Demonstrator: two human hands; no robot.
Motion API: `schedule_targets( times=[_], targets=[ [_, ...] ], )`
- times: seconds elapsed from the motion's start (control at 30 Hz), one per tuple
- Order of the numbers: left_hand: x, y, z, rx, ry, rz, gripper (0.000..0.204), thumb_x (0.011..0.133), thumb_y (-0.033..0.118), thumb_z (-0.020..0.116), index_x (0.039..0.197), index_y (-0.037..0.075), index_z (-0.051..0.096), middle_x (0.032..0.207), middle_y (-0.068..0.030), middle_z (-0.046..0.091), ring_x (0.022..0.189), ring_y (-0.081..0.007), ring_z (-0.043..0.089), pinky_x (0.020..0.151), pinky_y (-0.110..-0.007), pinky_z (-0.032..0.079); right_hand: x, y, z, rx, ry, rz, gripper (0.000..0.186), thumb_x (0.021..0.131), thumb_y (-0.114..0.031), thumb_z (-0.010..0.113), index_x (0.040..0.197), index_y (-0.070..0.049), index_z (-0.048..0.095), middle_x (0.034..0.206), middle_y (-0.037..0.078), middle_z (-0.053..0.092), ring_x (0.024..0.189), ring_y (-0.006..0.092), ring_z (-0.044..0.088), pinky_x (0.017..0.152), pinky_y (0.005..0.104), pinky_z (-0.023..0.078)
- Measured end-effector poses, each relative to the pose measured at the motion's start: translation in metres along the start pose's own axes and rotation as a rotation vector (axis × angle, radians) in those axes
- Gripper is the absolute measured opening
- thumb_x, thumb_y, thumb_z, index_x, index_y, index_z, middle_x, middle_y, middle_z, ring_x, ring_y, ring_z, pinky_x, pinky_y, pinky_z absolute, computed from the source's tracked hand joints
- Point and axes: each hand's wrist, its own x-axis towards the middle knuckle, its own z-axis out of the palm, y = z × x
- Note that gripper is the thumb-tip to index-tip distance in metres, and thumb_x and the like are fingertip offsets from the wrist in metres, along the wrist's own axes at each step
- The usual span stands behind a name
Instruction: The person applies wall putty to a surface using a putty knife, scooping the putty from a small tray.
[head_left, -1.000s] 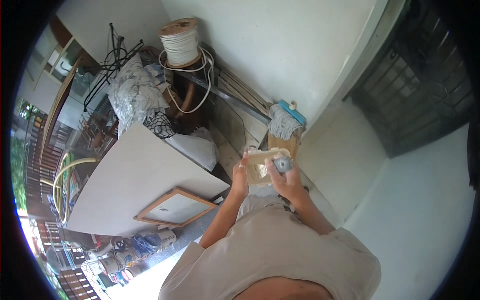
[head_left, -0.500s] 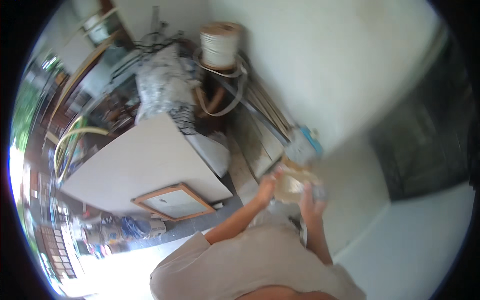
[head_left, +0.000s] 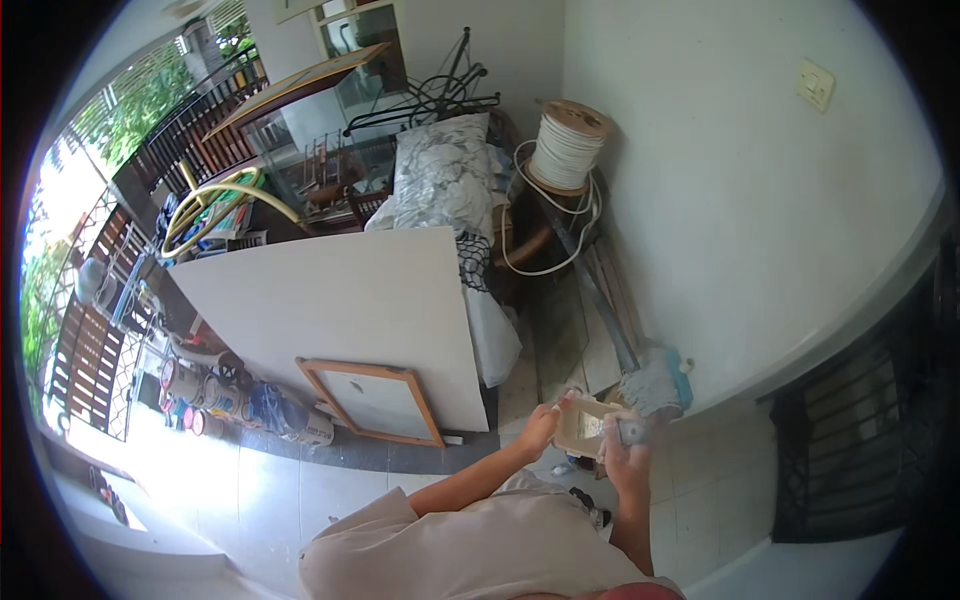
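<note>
In front of my body a small beige open-topped tray (head_left: 573,440) is held up between both hands, with something pale inside that I cannot make out. My left hand (head_left: 540,428) is closed on its left edge, the thumb and fingertips near the far corner. My right hand (head_left: 626,464) grips the right side. A greyish object with a small dark spot (head_left: 633,430) shows at the right fingers; its kind is unclear. Just beyond the tray is a grey, shaggy mop head (head_left: 655,385) with a blue part (head_left: 683,380).
A large white board (head_left: 330,300) stands ahead on the left, with a wood-framed panel (head_left: 378,402) leaning against it. Behind it are a plastic-wrapped bundle (head_left: 443,175) and a spool of white cable (head_left: 567,148). A dark metal gate (head_left: 850,440) stands at right; buckets (head_left: 185,380) line the left.
My view has swung left and up, so the scene sits further right and looks sharper. Both hands still hold the tray, which now appears lower in view.
</note>
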Motion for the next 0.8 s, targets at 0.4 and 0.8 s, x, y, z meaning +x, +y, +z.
schedule_targets(
  times=[0.4,0.8],
  targets=[
    [-0.042,-0.006,-0.017,-0.138,0.149,0.059,0.056,0.098,0.05,0.044,0.116,-0.001,0.061,0.101,-0.0084,0.064,0.091,-0.0159,0.06,0.079,-0.029,0.047,-0.023,-0.008,0.018,0.214,-0.118,0.2,0.009,0.093,-0.01,0.059,0.09,-0.002,0.06,0.069,0.001,0.055,0.052,0.0036,0.049,0.049,0.0199,0.039],
    [-0.13,-0.06,0.054,-0.315,0.324,0.186,0.051,0.099,0.045,0.042,0.128,0.004,0.052,0.116,-0.009,0.06,0.106,-0.0193,0.058,0.093,-0.034,0.045,-0.061,-0.006,-0.048,0.104,-0.484,0.102,0.013,0.089,-0.015,0.064,0.091,-0.002,0.064,0.067,0.003,0.062,0.058,0.0079,0.056,0.054,0.0263,0.045]
  ],
)
